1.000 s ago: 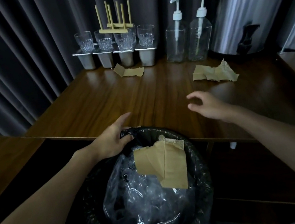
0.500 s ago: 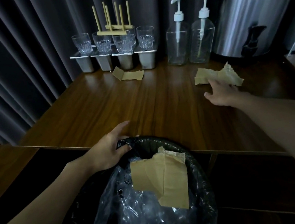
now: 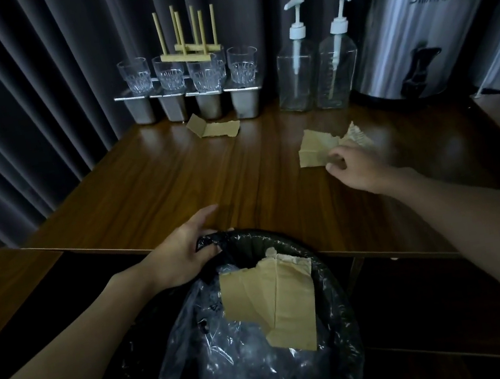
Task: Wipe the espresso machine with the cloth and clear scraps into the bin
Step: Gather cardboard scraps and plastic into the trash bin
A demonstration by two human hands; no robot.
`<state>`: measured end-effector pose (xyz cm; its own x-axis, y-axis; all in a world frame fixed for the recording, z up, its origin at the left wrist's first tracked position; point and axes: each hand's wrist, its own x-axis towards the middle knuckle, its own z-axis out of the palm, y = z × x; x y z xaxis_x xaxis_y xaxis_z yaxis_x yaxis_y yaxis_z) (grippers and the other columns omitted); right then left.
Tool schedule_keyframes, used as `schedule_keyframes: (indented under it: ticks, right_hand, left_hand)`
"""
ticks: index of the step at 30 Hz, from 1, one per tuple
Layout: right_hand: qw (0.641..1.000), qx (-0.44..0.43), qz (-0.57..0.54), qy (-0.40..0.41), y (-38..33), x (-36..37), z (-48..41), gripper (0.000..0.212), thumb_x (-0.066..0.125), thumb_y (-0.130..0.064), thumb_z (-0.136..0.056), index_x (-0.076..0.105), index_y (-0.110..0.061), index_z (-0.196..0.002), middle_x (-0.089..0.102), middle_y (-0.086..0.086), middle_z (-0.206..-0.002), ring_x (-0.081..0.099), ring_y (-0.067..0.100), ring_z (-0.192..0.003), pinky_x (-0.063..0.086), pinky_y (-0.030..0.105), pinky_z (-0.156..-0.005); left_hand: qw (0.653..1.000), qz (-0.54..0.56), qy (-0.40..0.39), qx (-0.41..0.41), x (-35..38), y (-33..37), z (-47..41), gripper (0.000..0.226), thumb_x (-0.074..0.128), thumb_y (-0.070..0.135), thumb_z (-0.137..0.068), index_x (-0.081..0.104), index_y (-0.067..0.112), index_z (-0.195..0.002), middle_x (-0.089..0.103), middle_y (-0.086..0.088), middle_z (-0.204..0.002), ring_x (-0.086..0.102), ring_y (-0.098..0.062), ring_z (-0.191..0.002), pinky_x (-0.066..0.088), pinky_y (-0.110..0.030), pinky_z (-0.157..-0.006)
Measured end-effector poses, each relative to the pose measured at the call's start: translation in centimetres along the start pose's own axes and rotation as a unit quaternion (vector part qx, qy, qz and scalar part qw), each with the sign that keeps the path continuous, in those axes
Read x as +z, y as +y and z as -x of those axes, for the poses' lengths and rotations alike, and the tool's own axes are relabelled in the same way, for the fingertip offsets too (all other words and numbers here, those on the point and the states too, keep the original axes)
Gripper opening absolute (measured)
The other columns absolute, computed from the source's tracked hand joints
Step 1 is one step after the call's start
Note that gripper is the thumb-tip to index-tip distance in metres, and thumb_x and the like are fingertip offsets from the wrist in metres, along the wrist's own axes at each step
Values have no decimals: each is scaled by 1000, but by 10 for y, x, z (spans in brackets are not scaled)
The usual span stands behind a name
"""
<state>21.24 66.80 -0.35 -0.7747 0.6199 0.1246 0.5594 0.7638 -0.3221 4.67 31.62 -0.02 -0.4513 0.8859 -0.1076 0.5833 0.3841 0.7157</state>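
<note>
Scrap [image 3: 313, 149] is being pinched by right fingers [image 3: 332, 158]; left fingers [image 3: 209, 252] are gripping the bin [image 3: 328, 263]; another scrap [image 3: 214, 127] is lying by the glasses [image 3: 203, 74].

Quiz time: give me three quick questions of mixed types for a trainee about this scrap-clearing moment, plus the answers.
1. True or false: the left hand grips the bin liner at its rim.
2. Which scrap does the right hand pinch? A) one inside the bin liner B) the crumpled scrap in front of the pump bottles C) none
3. How many scraps lie on the table?
Key: 1 true; 2 B; 3 two, the crumpled scrap and a flat scrap.
</note>
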Motion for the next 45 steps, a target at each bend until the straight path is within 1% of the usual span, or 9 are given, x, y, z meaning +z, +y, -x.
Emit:
schedule_keyframes:
  ticks: [5, 13, 19, 23, 26, 34, 36, 39, 45]
  right_hand:
    - [997, -41, 46, -45, -15, 5, 11, 67, 59, -58, -86, 44, -23, -141, 49, 3, -141, 46, 25, -127, 37, 46, -104]
    - [997, -73, 18, 3, -42, 17, 30, 39, 59, -38, -92, 57, -21, -127, 57, -3, -124, 53, 22, -115, 44, 47, -98]
    - [995, -102, -17, 11, -72, 27, 42, 42, 57, -41, -94, 58, -18, -129, 58, 0, -131, 54, 21, -118, 47, 46, -97]
    - [989, -126, -76, 28, -99, 30, 53, 36, 57, -33, -96, 62, -11, -124, 62, 1, -121, 58, 18, -111, 47, 32, -90]
    - [979, -162, -101, 77, -118, 28, 63, 24, 57, -22, -96, 69, -9, -112, 66, 1, -106, 61, 17, -98, 51, 35, -83]
    - [925, -286, -172, 182, -194, 20, 101, 28, 62, -27, -91, 71, -10, -111, 60, -1, -99, 55, 15, -95, 50, 39, -80]
    - [912, -323, -211, 141, -216, 21, 121, 32, 64, -31, -90, 70, -10, -114, 59, -1, -102, 58, 14, -93, 52, 34, -77]
    - [918, -327, -210, -86, -233, 27, 145, 59, 64, -56, -81, 64, -19, -125, 56, -9, -120, 54, 5, -109, 50, 32, -94]
    - [928, -331, -94, -141, -230, 44, 153, 56, 43, -62, -93, 50, -31, -139, 40, -11, -149, 27, 4, -139, 25, 37, -114]
  left_hand:
    - [999, -20, -10, 24, -4, -2, 6, 69, 61, 9, -95, 31, 35, -150, 59, 2, -135, 58, -6, -121, 49, -27, -103]
    - [996, -72, 20, 44, -25, -20, 23, 66, 62, 10, -94, 33, 29, -151, 45, 5, -149, 45, -9, -134, 39, -33, -113]
    - [997, -50, 62, 23, -47, -45, 40, 61, 62, 5, -94, 38, 22, -147, 51, 6, -138, 49, -2, -123, 39, -4, -96]
    - [994, -64, 88, 2, -60, -62, 53, 59, 61, 7, -94, 39, 22, -147, 46, 6, -141, 43, -5, -129, 37, -24, -110]
    - [993, -65, 103, -13, -69, -73, 60, 58, 61, 9, -95, 39, 22, -147, 44, 0, -148, 43, -14, -135, 37, -32, -112]
    - [991, -44, 120, -25, -66, -79, 65, 53, 60, 7, -95, 43, 14, -145, 59, -3, -128, 56, -11, -115, 42, -20, -95]
    - [991, -45, 120, -29, -67, -81, 65, 51, 60, 9, -95, 43, 15, -144, 61, -3, -125, 59, -14, -113, 46, -24, -96]
    - [991, -48, 117, -33, -69, -82, 64, 49, 60, 11, -96, 44, 17, -142, 63, -4, -121, 62, -18, -111, 50, -31, -98]
    - [991, -51, 123, -34, -66, -82, 64, 50, 60, 12, -96, 43, 17, -143, 57, 2, -121, 54, -11, -112, 42, -21, -93]
